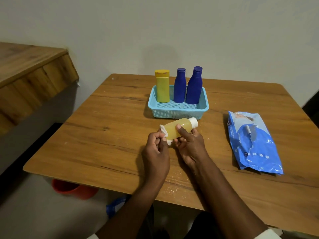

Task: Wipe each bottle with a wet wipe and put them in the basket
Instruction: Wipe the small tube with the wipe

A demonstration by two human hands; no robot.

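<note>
A small clear bottle of yellow liquid with a white cap (179,129) lies tilted just above the table, cap toward the basket. My right hand (189,144) grips it from below, thumb on top. My left hand (156,149) pinches a white wet wipe (164,133) against the bottle's bottom end. Behind them stands a light blue basket (177,112). Upright inside it are a yellow bottle (162,86) and two dark blue bottles (180,85) (194,86).
A blue pack of wet wipes (252,142) lies on the wooden table (103,138) to the right. An orange bucket (74,188) sits on the floor under the table's near left edge. A wooden ledge (31,71) runs along the left.
</note>
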